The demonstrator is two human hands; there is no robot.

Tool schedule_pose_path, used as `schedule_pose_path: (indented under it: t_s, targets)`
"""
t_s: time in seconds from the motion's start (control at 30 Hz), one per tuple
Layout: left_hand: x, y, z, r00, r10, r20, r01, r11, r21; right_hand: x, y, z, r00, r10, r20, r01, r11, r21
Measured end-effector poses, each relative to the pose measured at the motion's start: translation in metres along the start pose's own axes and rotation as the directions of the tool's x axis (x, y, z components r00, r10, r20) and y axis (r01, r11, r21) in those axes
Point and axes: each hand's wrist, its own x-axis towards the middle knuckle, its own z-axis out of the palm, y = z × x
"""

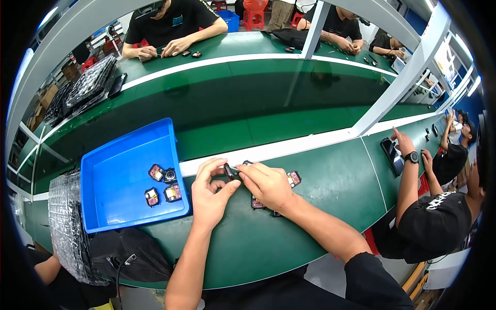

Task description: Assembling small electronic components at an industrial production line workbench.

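Mid-frame, left hand (211, 195) pinches a black piece (229, 172), seemingly unfinished; right hand (269, 187) pinches beside it. Four parts (172, 192) sit in the left-side blue tray (116, 160).

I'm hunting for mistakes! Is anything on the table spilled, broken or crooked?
Nothing clearly stands out. The left hand holds a small black oblong piece. Four small black-cased parts lie at mixed angles in the blue plastic tray, nothing visibly spilled or broken.

Green bench (336, 178): blue tray (116, 173), black bag (135, 253), small electronic modules (294, 179).
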Motion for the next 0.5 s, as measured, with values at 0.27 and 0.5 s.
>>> schedule_pose_path:
  t_s: [0.27, 0.5]
  targets:
    - [0.0012, 0.003, -0.0026, 0.98, -0.196, 0.02, 0.195, 0.948, -0.252, 0.0014, -0.0025, -0.0017, 1.0, 0.021, -0.016, -0.021, 1.0, 0.006]
    - [0.0005, 0.008, -0.0035, 0.954, -0.284, 0.095, 0.294, 0.827, -0.48, 0.0018, -0.0028, -0.0024, 0.999, 0.046, -0.014, -0.045, 0.997, 0.06]
